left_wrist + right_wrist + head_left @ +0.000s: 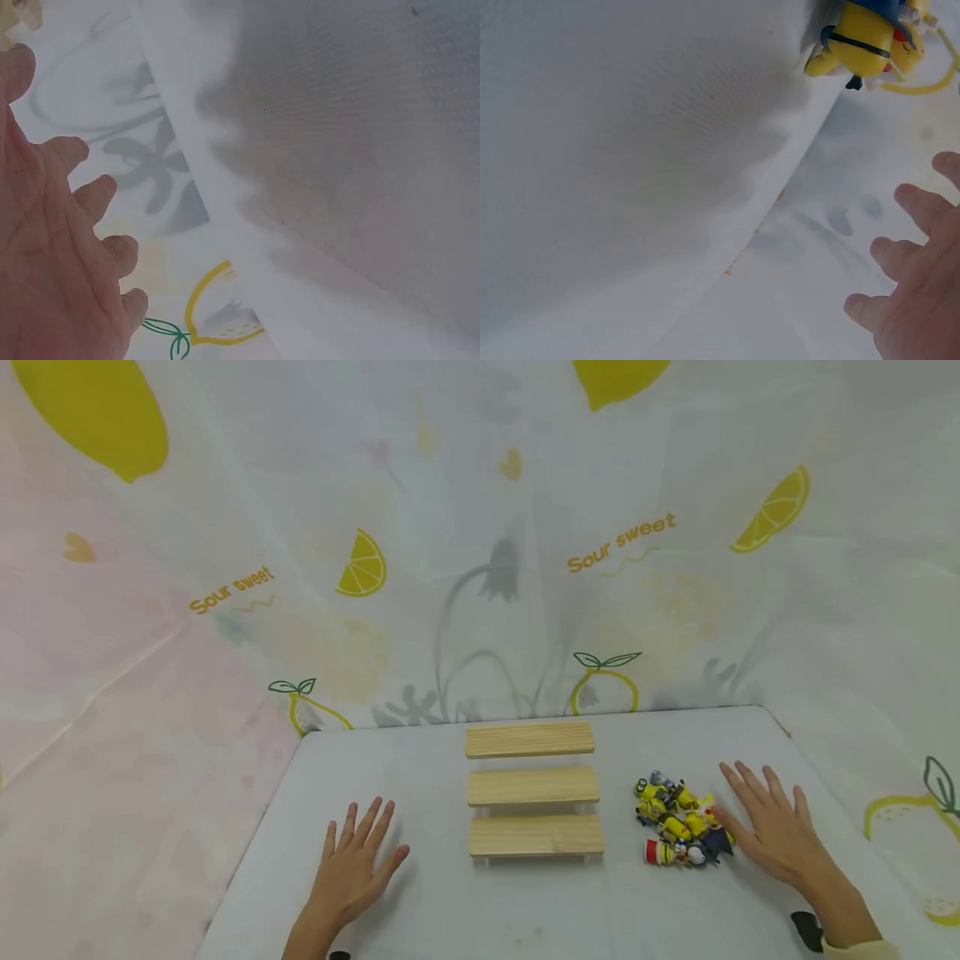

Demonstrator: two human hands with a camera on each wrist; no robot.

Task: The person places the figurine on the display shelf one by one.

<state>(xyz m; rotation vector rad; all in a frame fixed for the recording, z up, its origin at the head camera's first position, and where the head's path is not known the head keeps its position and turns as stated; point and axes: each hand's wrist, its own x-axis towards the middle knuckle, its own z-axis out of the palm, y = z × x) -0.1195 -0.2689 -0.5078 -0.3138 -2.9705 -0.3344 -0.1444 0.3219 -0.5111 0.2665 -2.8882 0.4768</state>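
In the head view my left hand [349,871] is spread with straight fingers over the white table, left of a three-step wooden rack [536,836]. Its palm also shows in the left wrist view, with nothing held. My right hand [780,828] is likewise spread, just right of a pile of small toy figures [675,827]. Most of the figures are yellow; one has a red part and another a dark blue one. The right thumb tip is close to the pile; whether it touches I cannot tell. A yellow and blue figure [860,37] shows at the top of the right wrist view.
Pale planks form the rack's tiers, the back one [529,740] near the table's far edge. Behind the white table [420,910] hangs a cloth [480,568] printed with lemons and words. Dark bands sit at both wrists.
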